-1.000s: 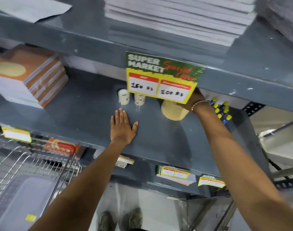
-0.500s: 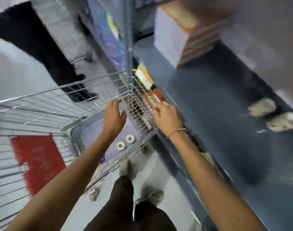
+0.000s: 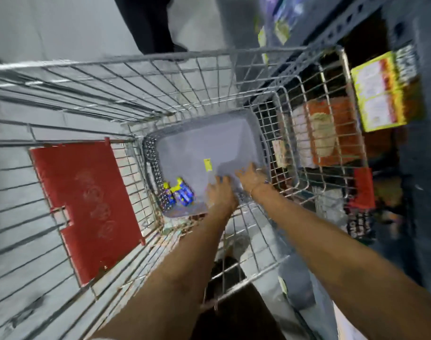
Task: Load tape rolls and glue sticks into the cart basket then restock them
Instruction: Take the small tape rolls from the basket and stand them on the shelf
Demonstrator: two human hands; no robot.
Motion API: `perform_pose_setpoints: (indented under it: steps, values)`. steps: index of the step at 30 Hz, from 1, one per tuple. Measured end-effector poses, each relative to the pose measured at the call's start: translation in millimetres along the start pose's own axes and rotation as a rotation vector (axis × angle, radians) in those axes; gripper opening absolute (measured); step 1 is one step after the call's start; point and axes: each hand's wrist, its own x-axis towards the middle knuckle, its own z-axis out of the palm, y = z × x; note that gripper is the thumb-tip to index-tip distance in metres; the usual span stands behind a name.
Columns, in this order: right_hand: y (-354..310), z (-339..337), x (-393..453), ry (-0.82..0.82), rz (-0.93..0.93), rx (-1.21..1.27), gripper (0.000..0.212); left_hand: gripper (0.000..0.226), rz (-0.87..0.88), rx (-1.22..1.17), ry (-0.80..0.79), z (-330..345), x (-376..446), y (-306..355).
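The glue sticks (image 3: pixel 178 195), a small blurred cluster in blue and yellow, are lying in the near-left corner of the grey tray (image 3: pixel 197 148) that lines the bottom of the cart basket (image 3: pixel 160 77). No tape rolls are showing in the tray; any there may be hiding under the hands. Both hands are reaching down to the tray's near edge, just right of the glue sticks. The left hand (image 3: pixel 220 192) is hanging over the tray with fingers pointing down, and whether it is pinching anything I cannot tell through the blur. The right hand (image 3: pixel 250 176) is lying with fingers spread, seemingly holding nothing. The step in hand looks like picking stock out of the tray for restocking. Next, a hand needs shifting left to close on the glue sticks.
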Motion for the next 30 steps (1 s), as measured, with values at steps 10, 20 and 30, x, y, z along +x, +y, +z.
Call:
perform_pose_setpoints:
  steps: [10, 20, 30]
  values:
    - [-15.3, 20.5, 17.7, 0.059, -0.095, -0.113, 0.037, 0.036, 0.127, 0.147, 0.125, 5.6, 21.5, -5.3]
    - [0.8, -3.2, 7.6, 0.096, 0.046, 0.193, 0.040, 0.051, 0.119, 0.059, 0.194, -87.6, 3.4, 5.8]
    - [4.9, -71.6, -32.8, 0.253, 0.057, 0.361, 0.039, 0.051, 0.176, 0.071, 0.234, -121.4, -33.1, 16.2]
